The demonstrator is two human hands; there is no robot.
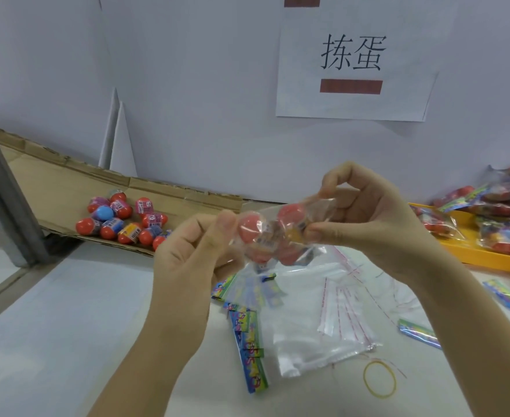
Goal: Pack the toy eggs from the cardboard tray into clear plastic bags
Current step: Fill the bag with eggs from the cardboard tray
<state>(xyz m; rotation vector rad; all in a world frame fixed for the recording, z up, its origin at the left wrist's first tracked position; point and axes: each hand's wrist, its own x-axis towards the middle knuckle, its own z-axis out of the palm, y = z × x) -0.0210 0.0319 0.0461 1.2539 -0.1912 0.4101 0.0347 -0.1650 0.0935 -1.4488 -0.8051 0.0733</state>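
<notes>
While raised, curled hands [187, 260] [380, 218] pinch the bag [273, 236]

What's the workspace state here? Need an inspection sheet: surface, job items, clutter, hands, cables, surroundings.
Surface: white table, partly covered on the right.
Job's things: cardboard tray holds loose toy eggs; filled bag of eggs held in the air; empty clear bags stacked on the table; packed bags piled in the yellow tray at right.
Clutter: colourful paper strips beside the empty clear bags; yellow rubber band near the front edge.
Grippers: left hand pinches the filled bag's left side; right hand pinches its upper right.
Cables: nothing seen.
Surroundings: white wall with paper sign; grey post at left.
</notes>
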